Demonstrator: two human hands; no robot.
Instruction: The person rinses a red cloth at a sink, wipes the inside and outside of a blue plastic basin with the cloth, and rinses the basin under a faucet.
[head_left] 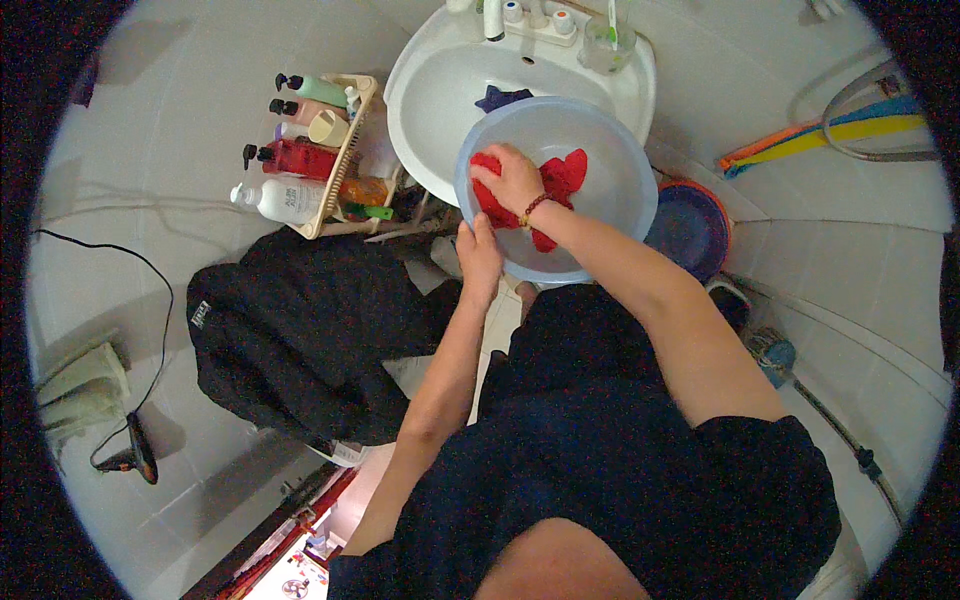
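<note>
A pale blue plastic basin [618, 225] rests tilted over the front right of the white sink [425, 120]. Red cloth [565, 175] lies in it in several folds; I cannot tell what garment it is. My right hand [512, 182], with a beaded bracelet at the wrist, reaches into the basin, its fingers curled over the red cloth at the left wall. Part of the cloth is hidden under that hand and wrist. At the basin's near left rim, my left hand [481, 262] is closed on the edge. A dark blue cloth [503, 98] lies in the sink behind the basin.
Left of the sink, a cream rack [345, 150] holds several pump bottles. Below it hangs or lies a bulky black garment [300, 330]. A glass [607, 48] stands by the taps [540, 22]. Darker basins [692, 230] are at the right, under colourful towels [820, 135].
</note>
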